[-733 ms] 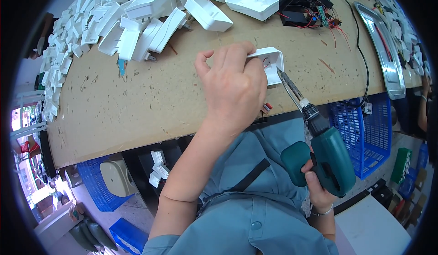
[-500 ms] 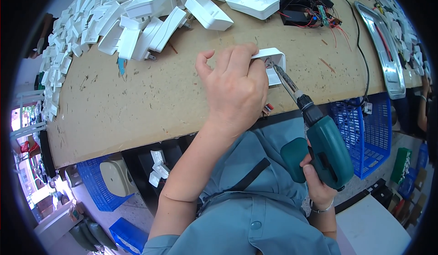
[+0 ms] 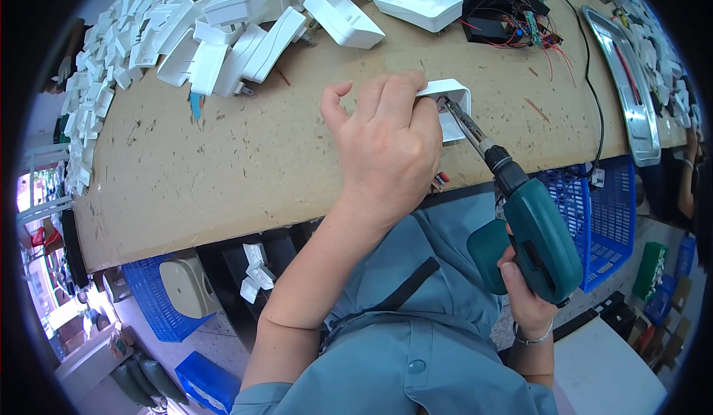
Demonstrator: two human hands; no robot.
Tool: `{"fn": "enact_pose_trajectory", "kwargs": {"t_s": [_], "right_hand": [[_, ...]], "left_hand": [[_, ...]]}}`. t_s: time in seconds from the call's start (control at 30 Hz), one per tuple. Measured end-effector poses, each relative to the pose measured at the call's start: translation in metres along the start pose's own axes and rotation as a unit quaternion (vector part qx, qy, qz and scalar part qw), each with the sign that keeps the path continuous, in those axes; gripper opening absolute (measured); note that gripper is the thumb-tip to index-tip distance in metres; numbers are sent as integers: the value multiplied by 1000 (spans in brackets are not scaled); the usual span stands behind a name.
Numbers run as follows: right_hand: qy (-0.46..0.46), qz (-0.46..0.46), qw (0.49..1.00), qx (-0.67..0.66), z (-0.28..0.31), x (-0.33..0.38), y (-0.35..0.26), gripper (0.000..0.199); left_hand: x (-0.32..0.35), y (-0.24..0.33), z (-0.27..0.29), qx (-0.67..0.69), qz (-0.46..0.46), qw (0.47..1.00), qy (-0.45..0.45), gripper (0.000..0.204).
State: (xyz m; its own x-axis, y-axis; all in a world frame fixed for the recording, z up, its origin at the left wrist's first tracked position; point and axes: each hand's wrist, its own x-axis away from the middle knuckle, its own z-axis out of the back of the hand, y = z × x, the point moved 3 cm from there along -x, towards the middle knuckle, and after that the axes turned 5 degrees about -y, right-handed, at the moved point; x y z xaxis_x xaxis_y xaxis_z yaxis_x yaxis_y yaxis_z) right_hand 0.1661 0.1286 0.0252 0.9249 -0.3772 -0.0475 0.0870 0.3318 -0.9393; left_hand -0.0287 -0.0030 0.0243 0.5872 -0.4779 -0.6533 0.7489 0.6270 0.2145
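My left hand (image 3: 390,140) is closed over the left side of a small white plastic housing (image 3: 459,95) near the table's front edge, and its fingers hide much of it. In my right hand (image 3: 527,296) is a dark green pistol-shaped cordless screwdriver (image 3: 541,229). Its long, narrow metal tip slants up and left into the open housing; what it touches inside is too small to make out. Just right of my left wrist, a small red-and-dark part (image 3: 440,181) lies at the table edge.
White plastic housings (image 3: 252,2) pile up at the far left. Black boxes with circuit boards and red wires (image 3: 512,14) sit at the far right, near a black cable (image 3: 589,80) and a metal tray (image 3: 620,80). Blue baskets (image 3: 609,214) stand below the table.
The housing, my left hand and the screwdriver sit slightly further right in the picture. The tip is still inside the housing, and both grips are unchanged.
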Motion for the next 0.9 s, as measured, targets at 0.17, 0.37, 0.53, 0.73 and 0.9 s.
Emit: {"fn": "enact_pose_trajectory", "kwargs": {"t_s": [0.17, 0.37, 0.53, 0.73, 0.9], "right_hand": [[-20, 42, 995, 89, 5, -6, -5, 43], [-36, 27, 997, 70, 9, -5, -2, 54], [-37, 58, 991, 111, 11, -8, -4, 56], [-44, 59, 991, 111, 11, -9, -9, 57], [-40, 50, 992, 110, 11, -8, -8, 57]], "left_hand": [[-1, 0, 1, 0, -1, 1000, -2, 4], [-1, 0, 1, -4, -3, 1000, -5, 3], [0, -1, 0, -3, -5, 1000, 2, 3], [0, 1, 0, -3, -2, 1000, -2, 3], [0, 0, 0, -3, -2, 1000, 3, 3]]}}
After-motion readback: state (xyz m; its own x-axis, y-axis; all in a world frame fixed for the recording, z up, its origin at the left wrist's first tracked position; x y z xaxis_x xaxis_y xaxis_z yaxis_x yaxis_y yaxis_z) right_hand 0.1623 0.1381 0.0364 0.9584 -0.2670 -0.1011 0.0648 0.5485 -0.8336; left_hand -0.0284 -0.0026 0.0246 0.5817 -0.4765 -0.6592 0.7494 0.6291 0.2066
